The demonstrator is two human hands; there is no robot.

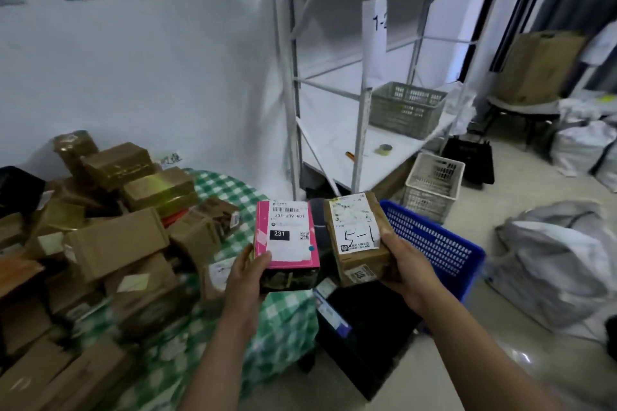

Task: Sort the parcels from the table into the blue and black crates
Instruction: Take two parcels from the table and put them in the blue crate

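Aloft, left hand (249, 272) round pink parcel (286, 238) "231", right hand (406, 262) round brown parcel (358, 240) "5-1"

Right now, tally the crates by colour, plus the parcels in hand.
Blue crate: 1
Black crate: 1
White crate: 1
Grey crate: 1
Pink parcel, held by the left hand: 1
Brown parcel, held by the right hand: 1
Total: 6 (4 crates, 2 held parcels)
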